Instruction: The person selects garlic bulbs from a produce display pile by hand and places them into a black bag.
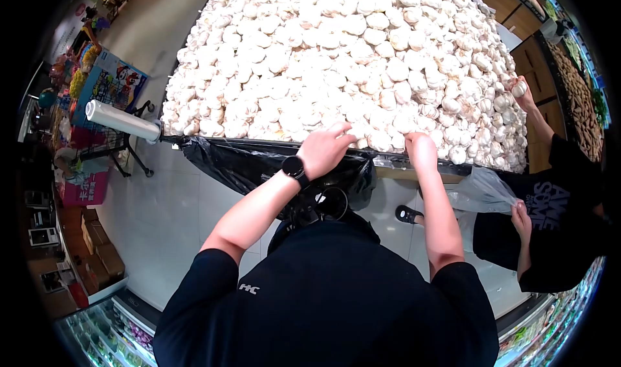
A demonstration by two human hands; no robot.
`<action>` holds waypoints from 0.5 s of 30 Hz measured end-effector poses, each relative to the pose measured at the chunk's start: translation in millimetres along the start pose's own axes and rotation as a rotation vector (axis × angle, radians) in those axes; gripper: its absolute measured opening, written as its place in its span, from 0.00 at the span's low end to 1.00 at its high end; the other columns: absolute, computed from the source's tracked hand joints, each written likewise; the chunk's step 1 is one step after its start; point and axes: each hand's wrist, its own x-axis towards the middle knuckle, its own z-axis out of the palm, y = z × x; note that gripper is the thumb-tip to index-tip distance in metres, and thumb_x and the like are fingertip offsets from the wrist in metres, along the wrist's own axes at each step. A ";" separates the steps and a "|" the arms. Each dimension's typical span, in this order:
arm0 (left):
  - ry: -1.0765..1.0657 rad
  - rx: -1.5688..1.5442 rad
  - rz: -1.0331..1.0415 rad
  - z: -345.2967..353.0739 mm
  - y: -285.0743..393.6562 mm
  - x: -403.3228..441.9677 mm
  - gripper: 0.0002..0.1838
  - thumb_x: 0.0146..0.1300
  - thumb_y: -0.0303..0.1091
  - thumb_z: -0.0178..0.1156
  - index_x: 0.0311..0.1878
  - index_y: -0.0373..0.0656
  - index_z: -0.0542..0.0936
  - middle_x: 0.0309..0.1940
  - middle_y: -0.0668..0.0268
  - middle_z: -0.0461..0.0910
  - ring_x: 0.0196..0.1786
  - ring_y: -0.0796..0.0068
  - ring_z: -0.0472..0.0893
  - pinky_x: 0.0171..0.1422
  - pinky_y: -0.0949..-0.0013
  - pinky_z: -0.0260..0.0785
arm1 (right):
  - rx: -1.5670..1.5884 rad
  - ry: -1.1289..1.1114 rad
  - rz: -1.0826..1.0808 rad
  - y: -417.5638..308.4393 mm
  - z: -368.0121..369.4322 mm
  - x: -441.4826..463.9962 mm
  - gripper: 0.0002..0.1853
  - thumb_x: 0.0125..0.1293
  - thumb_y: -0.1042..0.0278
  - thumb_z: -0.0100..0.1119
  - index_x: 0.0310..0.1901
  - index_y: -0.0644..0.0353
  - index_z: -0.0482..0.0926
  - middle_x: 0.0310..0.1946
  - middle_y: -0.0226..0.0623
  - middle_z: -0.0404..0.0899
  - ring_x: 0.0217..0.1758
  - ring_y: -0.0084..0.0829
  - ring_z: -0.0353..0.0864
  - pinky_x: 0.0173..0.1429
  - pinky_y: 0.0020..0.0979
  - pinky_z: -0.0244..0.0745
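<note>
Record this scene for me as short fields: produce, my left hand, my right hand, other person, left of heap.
Produce: broad heap of whitish, round garlic bulbs
Left hand: at the heap's front edge, round black watch on wrist; grip unclear
Right hand: at the same edge; grip unclear
Other person: one hand holds a single bulb, the other hand a translucent plastic bag
Left of heap: white cylindrical roll

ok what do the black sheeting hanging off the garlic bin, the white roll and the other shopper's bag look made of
Black sheeting: glossy thin plastic, probably, going by sharp creases and highlights. White roll: likely plastic film, smooth with a soft sheen, though paper isn't ruled out. Other shopper's bag: thin plastic, translucent and wrinkled.
</note>
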 end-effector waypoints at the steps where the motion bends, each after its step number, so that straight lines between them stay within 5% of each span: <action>1: -0.016 0.071 0.008 8.0 -1.0 14.7 0.14 0.58 0.27 0.61 0.49 0.43 0.80 0.56 0.57 0.76 0.60 0.55 0.76 0.63 0.57 0.71 | 0.086 0.074 -0.027 3.0 3.2 -3.3 0.07 0.58 0.72 0.63 0.37 0.61 0.87 0.31 0.50 0.84 0.33 0.45 0.85 0.41 0.41 0.79; 2: 0.021 0.193 0.052 15.8 -5.7 27.6 0.16 0.59 0.28 0.59 0.52 0.44 0.79 0.58 0.57 0.75 0.64 0.55 0.73 0.67 0.57 0.68 | 0.082 0.079 -0.027 2.0 4.4 -6.3 0.07 0.58 0.72 0.63 0.37 0.61 0.87 0.31 0.50 0.84 0.33 0.45 0.85 0.41 0.41 0.79; 5: 0.040 0.420 0.137 40.4 -36.2 44.9 0.17 0.62 0.28 0.55 0.54 0.45 0.78 0.59 0.57 0.74 0.66 0.55 0.72 0.70 0.56 0.66 | 0.633 0.320 0.314 -5.7 8.4 -15.9 0.05 0.63 0.76 0.67 0.39 0.67 0.85 0.29 0.34 0.85 0.30 0.19 0.79 0.37 0.23 0.75; 10: -0.036 0.432 0.261 23.1 -54.4 35.0 0.20 0.60 0.30 0.55 0.57 0.46 0.76 0.58 0.56 0.75 0.63 0.57 0.74 0.70 0.56 0.65 | 1.117 0.454 0.428 -41.7 -3.3 -18.7 0.08 0.64 0.82 0.62 0.44 0.69 0.84 0.33 0.34 0.86 0.34 0.21 0.82 0.42 0.21 0.76; 15: -0.004 0.469 0.168 10.8 -50.4 34.0 0.17 0.58 0.31 0.57 0.52 0.46 0.75 0.55 0.59 0.75 0.60 0.59 0.75 0.66 0.59 0.67 | 1.151 -0.440 0.142 -131.2 20.7 -55.3 0.07 0.61 0.81 0.63 0.41 0.64 0.86 0.33 0.35 0.87 0.34 0.21 0.83 0.42 0.24 0.78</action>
